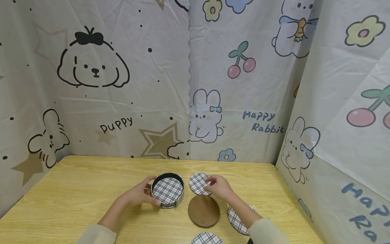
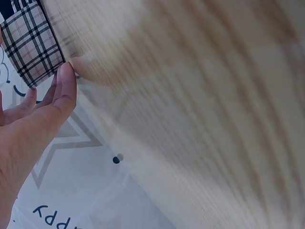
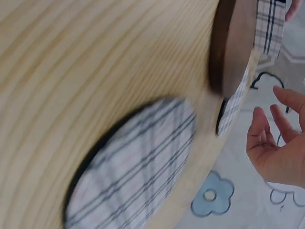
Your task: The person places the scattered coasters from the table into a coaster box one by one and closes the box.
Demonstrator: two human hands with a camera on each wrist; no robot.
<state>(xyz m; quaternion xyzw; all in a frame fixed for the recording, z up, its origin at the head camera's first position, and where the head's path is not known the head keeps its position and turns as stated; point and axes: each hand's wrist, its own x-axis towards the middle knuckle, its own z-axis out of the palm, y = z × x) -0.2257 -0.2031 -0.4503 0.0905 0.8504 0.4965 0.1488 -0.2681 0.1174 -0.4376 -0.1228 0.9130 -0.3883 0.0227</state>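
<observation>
Pale curtains (image 1: 149,76) printed with puppies, rabbits, cherries, stars and flowers are hanging behind and to the right of a yellow wood table (image 1: 91,189), where a person in cream sleeves (image 1: 269,232) is working with two bare hands. Near the middle of the table, a round plaid box (image 1: 172,204) is sitting with its top open, showing a black inner wall and a plaid round at the bottom. To its right, the far coaster (image 1: 198,183), also plaid, is lying flat, with a brown disc (image 1: 203,211) lying just in front of it. Beyond the disc, the side coaster (image 1: 236,218) is lying partly hidden, the right forearm crossing over it, while the near coaster (image 1: 207,239) is running off the bottom of the head view. Beside the right sleeve, a small dark thing (image 1: 250,241) is peeking in, too little of it showing to identify.

The left hand (image 1: 141,194) is clasping the box by its left side, thumb at the front and fingers reaching round toward the back. The right hand (image 1: 220,187) is hovering by the right edge of the far coaster, covering part of it in the head view; the right wrist view is showing its fingers loosely bent, parted, holding nothing and standing clear of that coaster.
</observation>
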